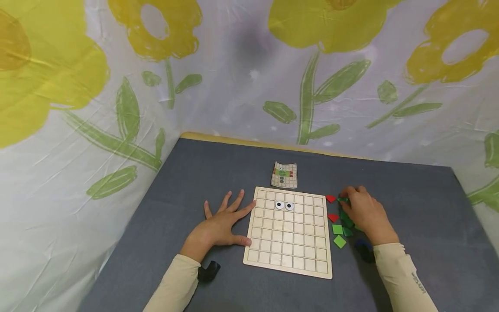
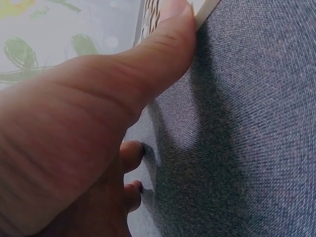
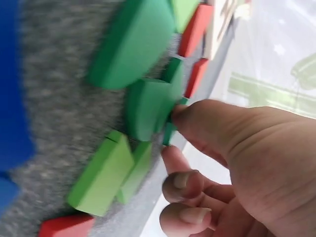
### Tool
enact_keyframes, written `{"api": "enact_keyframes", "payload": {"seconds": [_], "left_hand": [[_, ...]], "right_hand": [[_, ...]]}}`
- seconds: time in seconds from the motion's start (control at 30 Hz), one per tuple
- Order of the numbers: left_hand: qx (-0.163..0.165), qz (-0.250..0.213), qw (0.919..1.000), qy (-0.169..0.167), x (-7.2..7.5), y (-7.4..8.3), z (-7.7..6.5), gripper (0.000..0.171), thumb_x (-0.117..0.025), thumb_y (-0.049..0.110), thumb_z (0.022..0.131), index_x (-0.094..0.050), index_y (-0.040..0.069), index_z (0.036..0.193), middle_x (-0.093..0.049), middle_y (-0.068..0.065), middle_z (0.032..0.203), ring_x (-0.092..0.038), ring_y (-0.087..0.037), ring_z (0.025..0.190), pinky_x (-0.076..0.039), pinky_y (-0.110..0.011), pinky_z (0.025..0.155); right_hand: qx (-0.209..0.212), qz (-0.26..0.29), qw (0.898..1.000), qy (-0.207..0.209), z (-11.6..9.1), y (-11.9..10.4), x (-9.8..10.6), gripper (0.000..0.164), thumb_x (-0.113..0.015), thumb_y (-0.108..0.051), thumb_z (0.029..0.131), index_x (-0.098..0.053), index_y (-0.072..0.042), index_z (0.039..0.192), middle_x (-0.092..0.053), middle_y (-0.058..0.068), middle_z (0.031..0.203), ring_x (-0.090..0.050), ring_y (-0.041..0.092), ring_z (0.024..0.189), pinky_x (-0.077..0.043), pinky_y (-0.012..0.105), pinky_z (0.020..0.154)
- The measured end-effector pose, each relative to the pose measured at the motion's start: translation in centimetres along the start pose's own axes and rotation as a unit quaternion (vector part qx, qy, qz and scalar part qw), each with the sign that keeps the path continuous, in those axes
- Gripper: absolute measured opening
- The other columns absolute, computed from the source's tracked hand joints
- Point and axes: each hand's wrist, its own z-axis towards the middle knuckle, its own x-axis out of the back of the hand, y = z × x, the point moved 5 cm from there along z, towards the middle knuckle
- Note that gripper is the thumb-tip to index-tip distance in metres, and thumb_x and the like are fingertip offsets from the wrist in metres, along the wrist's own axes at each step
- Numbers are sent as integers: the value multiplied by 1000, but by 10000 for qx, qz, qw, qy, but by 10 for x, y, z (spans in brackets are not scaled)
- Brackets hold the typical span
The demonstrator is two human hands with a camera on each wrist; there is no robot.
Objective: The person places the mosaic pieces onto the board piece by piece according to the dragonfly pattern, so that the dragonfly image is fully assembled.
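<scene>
A pale cloth printed with yellow flowers and green leaves hangs behind the dark grey table (image 1: 218, 169), which fills the lower half of the head view. Right of the middle of that frame we see the square wooden board (image 1: 287, 237), light and ruled into cells, with two round eye pieces (image 1: 284, 206) in its upper part. Its top edge slopes slightly down toward the right of the frame; being about square, it shows us no clear long axis. A small printed card (image 1: 284, 175) lies just beyond its top edge.

Our left hand (image 1: 222, 225) is spread wide, thumb and forefinger touching the board's left edge. Our right hand (image 1: 366, 212), right of the board, pinches a dark green piece (image 3: 169, 133) between thumb and finger. In the head view the bit we can see is a thin sliver running roughly left to right; the rest is hidden, so we cannot tell its full shape or true long axis.

Around that hand lie more dark green pieces (image 3: 131, 44), glossy and thick, one with a curved side. Nearer the board's right edge are two red pieces (image 1: 333, 218), pointing downward in the frame, and two light green squares (image 1: 337, 229), the lower one turned cornerwise.
</scene>
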Motion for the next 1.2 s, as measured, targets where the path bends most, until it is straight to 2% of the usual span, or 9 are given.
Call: {"api": "enact_keyframes", "payload": {"seconds": [0.13, 0.23, 0.37, 0.5, 0.63, 0.77, 0.93, 1.2], "left_hand": [[16, 0, 10000, -20, 1, 0, 0, 112, -84, 64, 79, -21, 43, 169, 2, 1, 178, 10, -36, 163, 11, -87, 110], [12, 28, 10000, 4, 1, 0, 1, 112, -84, 64, 79, -21, 43, 169, 1, 2, 178, 10, -35, 163, 11, -87, 110], [13, 21, 10000, 39, 1, 1, 2, 111, -85, 64, 78, -23, 43, 168, 0, 2, 179, 9, -35, 164, 10, -87, 110], [37, 38, 10000, -6, 1, 2, 3, 112, -84, 65, 78, -21, 43, 168, 1, 2, 178, 10, -35, 163, 11, -87, 111], [67, 47, 10000, -9, 0, 1, 2, 113, -84, 65, 78, -21, 44, 168, 1, 3, 178, 10, -35, 164, 11, -87, 111], [92, 46, 9999, -3, 0, 0, 2, 112, -84, 64, 78, -21, 43, 168, 1, 3, 178, 10, -34, 164, 11, -87, 111], [63, 43, 10000, 17, 1, 1, 3, 112, -85, 64, 78, -21, 43, 169, 1, 2, 178, 9, -35, 164, 10, -87, 110], [108, 78, 9999, -26, 1, 1, 2, 112, -84, 65, 78, -21, 43, 168, 1, 3, 179, 10, -35, 164, 9, -87, 111]], "right_hand": [[-65, 135, 9997, -189, 2, 1, 0, 29, -74, -12, 101, -63, 1, 124, -59, 30, 115, -66, 39, 87, -57, 55, 68], [-73, 188, 9996, -201, 3, 2, 2, 28, -75, -11, 100, -65, 1, 122, -59, 28, 114, -65, 38, 89, -57, 54, 70], [51, 245, 9997, -20, 0, 0, 6, 19, -78, -10, 97, -72, -2, 114, -64, 23, 108, -67, 34, 84, -58, 51, 67], [333, 295, 9985, 332, -6, -10, 15, 15, -77, -7, 97, -77, -2, 110, -67, 18, 103, -68, 31, 81, -57, 47, 63], [753, 380, 9939, 714, -9, -30, 25, 18, -77, -6, 97, -76, -3, 115, -69, 14, 100, -65, 23, 75, -53, 38, 57], [1089, 530, 9891, 835, -10, -59, 28, 20, -79, -7, 96, -75, -6, 115, -71, 11, 103, -64, 18, 73, -50, 32, 54], [1335, 788, 9858, 645, -5, -95, 19, 16, -81, -9, 95, -76, -12, 110, -74, 5, 107, -66, 16, 79, -53, 34, 62], [1627, 1085, 9803, 284, -2, -137, -2, 13, -82, -12, 94, -75, -20, 101, -73, -8, 97, -58, 4, 70, -49, 26, 59]]}}
